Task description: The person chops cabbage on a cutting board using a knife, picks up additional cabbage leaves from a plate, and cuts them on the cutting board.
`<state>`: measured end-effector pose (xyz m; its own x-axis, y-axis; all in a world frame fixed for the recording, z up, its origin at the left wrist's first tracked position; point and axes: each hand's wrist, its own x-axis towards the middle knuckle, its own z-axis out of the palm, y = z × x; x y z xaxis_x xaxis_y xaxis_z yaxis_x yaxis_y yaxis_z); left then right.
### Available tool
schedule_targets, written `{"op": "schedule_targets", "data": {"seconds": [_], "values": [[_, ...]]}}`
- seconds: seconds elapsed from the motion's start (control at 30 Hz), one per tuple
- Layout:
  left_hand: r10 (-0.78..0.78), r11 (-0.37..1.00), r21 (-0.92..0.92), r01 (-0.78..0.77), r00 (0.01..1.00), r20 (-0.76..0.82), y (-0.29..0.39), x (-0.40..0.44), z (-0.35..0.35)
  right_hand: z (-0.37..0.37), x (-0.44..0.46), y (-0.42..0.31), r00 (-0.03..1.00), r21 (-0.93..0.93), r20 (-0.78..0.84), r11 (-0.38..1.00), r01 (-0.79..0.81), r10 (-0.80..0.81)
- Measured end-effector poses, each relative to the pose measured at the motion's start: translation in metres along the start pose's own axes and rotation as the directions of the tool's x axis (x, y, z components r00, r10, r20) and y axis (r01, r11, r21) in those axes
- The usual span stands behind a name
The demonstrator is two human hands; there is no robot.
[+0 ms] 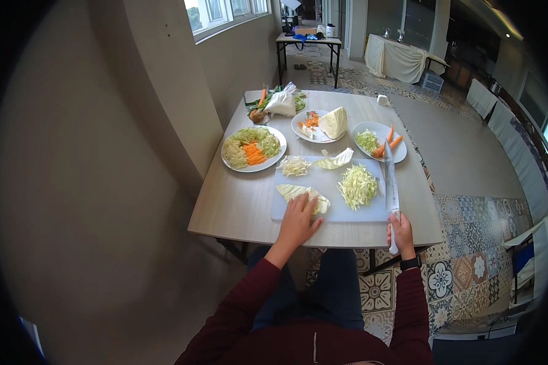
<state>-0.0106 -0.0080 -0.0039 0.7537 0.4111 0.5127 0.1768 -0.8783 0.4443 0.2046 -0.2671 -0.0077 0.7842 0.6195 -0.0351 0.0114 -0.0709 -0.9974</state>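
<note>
My left hand [299, 217] lies with its fingers stretched out over a pale cabbage piece [289, 191] at the front left of the white cutting board [338, 214]. A large knife [391, 182] is in my closed right hand [400, 230], wrapped round its white handle. The blade points away from me along the board's right edge. Beside the blade, on the board, sits a heap of shredded cabbage [357, 187]. Farther back on the board are a smaller heap of pale shreds [295, 165] and a loose cabbage leaf [335, 159].
A plate [226, 160] of shredded vegetables stands left. Behind the board, one plate [298, 131] bears a cabbage chunk [333, 123] and orange bits; another plate [400, 156] holds carrots [380, 149] and green shreds. A white bag [281, 102] lies among vegetables at the back left. A wall borders the left.
</note>
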Motion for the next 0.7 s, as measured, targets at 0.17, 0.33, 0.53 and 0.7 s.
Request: {"op": "schedule_targets", "data": {"seconds": [0.17,0.33,0.53,0.7], "values": [[0.099,0.995,-0.045,-0.093,0.985,0.142,-0.013,0.009,-0.004,0.016,-0.028,-0.022,0.995,-0.217,0.102,0.975,0.04,-0.018],[0.119,0.992,0.038,-0.122,0.991,0.063,-0.008,0.004,-0.007,0.031,-0.043,-0.037,0.967,-0.527,0.251,0.833,0.165,-0.033],[0.061,0.993,-0.093,-0.068,0.995,-0.076,-0.001,0.0,-0.013,0.054,-0.058,-0.074,0.946,-0.708,0.309,0.64,0.3,-0.101],[0.13,0.988,-0.066,-0.136,0.987,-0.098,-0.004,-0.001,-0.009,0.065,-0.063,-0.091,0.944,-0.797,0.313,0.512,0.321,-0.106]]}}
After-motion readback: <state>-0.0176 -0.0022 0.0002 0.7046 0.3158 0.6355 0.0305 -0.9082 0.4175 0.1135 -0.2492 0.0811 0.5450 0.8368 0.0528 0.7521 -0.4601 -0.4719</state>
